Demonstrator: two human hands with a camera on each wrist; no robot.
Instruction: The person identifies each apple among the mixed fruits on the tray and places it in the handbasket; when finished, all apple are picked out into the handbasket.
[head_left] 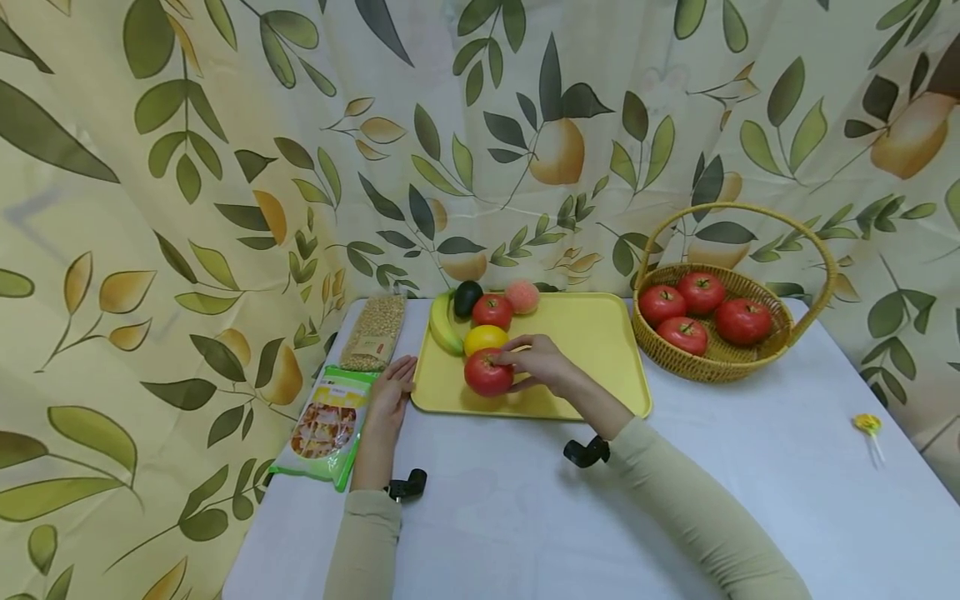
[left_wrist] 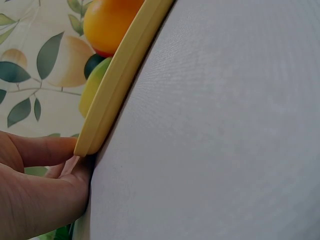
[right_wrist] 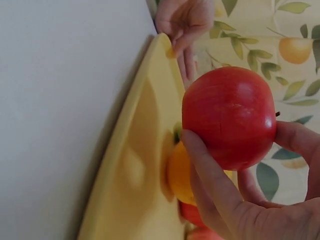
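Leafy fabric [head_left: 420,67] hung behind your white table [head_left: 495,500].
Your right hand [head_left: 538,362], fingers curled, held a red apple [head_left: 486,377] above the yellow tray [head_left: 588,358]; your left hand [head_left: 390,396] touched the tray's corner, fingers fairly straight.

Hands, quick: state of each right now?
Left hand: closed, holding the yellow tray at its left edge.
Right hand: closed, holding a red apple.
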